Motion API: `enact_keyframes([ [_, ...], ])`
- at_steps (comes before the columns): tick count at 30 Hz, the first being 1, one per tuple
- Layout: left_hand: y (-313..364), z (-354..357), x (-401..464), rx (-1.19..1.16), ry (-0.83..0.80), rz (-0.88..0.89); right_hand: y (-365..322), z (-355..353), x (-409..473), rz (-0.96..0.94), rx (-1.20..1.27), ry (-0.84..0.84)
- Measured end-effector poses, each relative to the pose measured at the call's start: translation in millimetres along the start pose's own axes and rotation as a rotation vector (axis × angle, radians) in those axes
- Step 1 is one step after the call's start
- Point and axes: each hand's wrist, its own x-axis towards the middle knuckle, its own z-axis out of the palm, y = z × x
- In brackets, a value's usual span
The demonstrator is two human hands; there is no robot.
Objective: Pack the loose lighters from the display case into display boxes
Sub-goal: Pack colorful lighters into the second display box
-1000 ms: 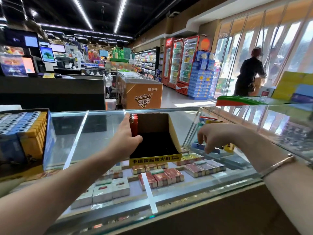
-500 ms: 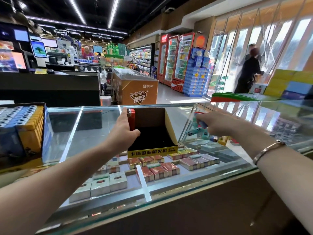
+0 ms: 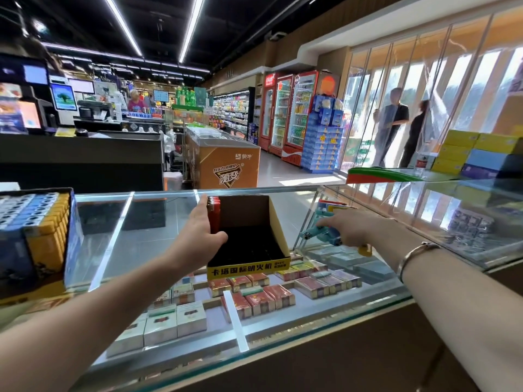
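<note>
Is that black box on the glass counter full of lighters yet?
Nearly empty: the box holds only a few red lighters at its left wall.

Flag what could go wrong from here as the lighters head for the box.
1. The right hand grips several lighters in a loose bunch; one could slip onto the glass counter.
2. The red lighters stand against the box wall, steadied by the left hand; they may topple if released.

Both forearms are bare, with no sleeves in view. A thin silver metal bangle (image 3: 416, 257) circles the right wrist; the left wrist wears nothing.
</note>
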Motion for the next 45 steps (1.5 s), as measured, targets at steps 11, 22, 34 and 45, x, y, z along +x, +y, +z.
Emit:
enact_keyframes([
  [11,-1.7,-1.3,-1.8,0.025,-0.015,0.002,-28.5,0.4,35.3,0.023,0.095,0.013],
  [22,-3.6,-4.2,3.6,0.003,-0.017,-0.032,-43.2,6.5,50.7,0.047,0.474,0.004],
  [34,-6.6,-33.4,16.8,0.040,0.154,-0.115,-78.1,-33.8,56.8,0.044,1.235,0.386],
  [45,7.2,-62.2,18.5,-0.020,0.110,-0.197,-165.0,-63.2,58.4,-0.560,1.851,-0.012],
])
